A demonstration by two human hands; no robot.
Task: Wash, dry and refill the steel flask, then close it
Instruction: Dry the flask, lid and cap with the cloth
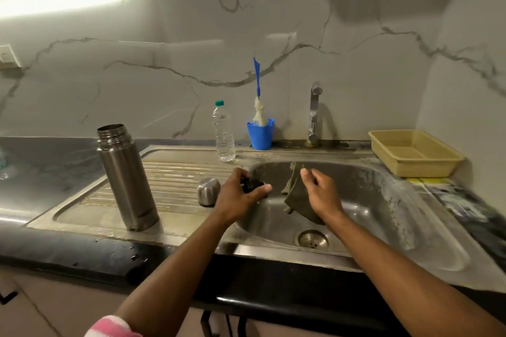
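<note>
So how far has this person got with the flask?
Partway, it seems. The steel flask stands open on the draining board, its steel cap beside it. In hand: the left hand grips a small dark stopper-like part and the right hand holds a cloth over the sink. Refilling, perhaps from the water bottle, and closing remain.

Taking the round steel sink basin (pixel 369 230) as landmark: its right half lies open, while its left half is taken up by both hands and a hanging olive cloth (pixel 297 195). Left of it, the ribbed drainboard holds a small steel cap (pixel 208 191) just beside the basin and an upright lidless steel flask (pixel 126 176) farther out. Behind stand a clear plastic bottle (pixel 224 133), a blue cup with brush (pixel 260 133) and a chrome tap (pixel 315 113); a beige tray (pixel 416 152) sits behind and to the right.
</note>
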